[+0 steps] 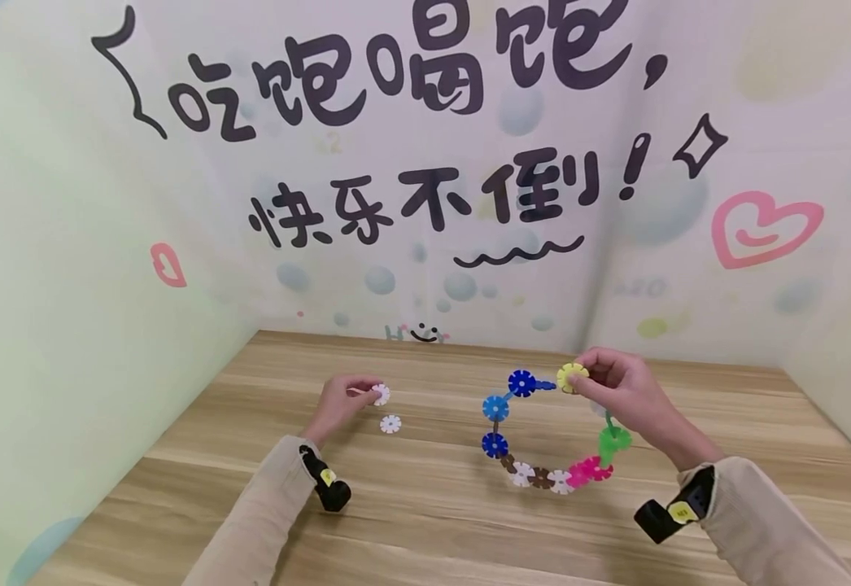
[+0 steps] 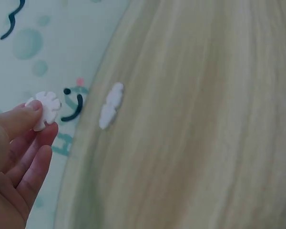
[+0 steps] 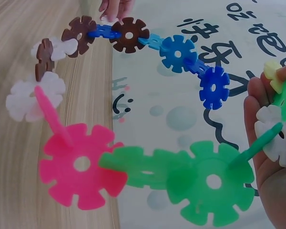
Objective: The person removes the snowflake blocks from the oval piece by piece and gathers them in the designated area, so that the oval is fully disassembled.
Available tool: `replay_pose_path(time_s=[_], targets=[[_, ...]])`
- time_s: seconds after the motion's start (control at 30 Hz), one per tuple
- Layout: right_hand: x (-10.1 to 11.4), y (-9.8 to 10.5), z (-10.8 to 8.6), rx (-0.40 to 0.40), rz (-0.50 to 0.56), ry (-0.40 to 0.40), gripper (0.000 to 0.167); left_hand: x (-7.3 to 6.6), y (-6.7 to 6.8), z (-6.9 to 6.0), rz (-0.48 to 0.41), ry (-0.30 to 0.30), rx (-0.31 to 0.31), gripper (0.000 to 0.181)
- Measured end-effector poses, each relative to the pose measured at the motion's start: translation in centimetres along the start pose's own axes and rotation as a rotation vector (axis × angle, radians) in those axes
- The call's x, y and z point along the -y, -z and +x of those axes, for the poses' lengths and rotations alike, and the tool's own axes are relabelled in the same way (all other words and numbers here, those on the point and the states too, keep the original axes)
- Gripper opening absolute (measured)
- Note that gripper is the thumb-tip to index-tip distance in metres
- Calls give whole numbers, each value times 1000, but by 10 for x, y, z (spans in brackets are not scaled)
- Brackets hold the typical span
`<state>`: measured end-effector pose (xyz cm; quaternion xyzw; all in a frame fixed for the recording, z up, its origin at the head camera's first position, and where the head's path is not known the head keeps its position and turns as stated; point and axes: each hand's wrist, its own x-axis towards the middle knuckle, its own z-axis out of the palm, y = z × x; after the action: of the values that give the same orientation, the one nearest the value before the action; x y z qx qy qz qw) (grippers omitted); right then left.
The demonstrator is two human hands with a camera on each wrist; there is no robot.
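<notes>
In the head view, my left hand [image 1: 338, 404] pinches a white notched plastic disc [image 1: 381, 395] between thumb and fingers. The same white disc [image 2: 47, 109] shows up close in the left wrist view. A second white disc [image 1: 390, 424] lies loose on the table just below. My right hand [image 1: 626, 395] grips the yellow disc [image 1: 573, 378] of a curved chain of interlocked notched discs. Blue, brown, white, pink [image 3: 82, 164] and green [image 3: 212, 181] discs make up the chain. Its dark blue end [image 3: 214, 88] stands apart from the yellow disc in the right wrist view.
The wood-grain table [image 1: 425, 529] meets a printed cloth backdrop [image 1: 425, 285] at its back edge. Pale walls [image 1: 67, 285] stand at the sides. A black wrist camera [image 1: 330, 486] is strapped to each wrist.
</notes>
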<state>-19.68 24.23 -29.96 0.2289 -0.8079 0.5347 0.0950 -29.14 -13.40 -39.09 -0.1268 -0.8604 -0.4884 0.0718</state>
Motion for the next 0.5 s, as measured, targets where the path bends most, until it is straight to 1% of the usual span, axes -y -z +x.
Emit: replay_pose_path(time_s=[0.13,0.27,0.5], targets=[[-2,-1,0,4,-1,1,8,12,-1,0,38,33,13,17],[-2,-1,0,6,0,3,8,20,-2,-1,56,69,16,16],[-2,-2,1,11,-6,3,9,24,-4,1,86,77,15,17]])
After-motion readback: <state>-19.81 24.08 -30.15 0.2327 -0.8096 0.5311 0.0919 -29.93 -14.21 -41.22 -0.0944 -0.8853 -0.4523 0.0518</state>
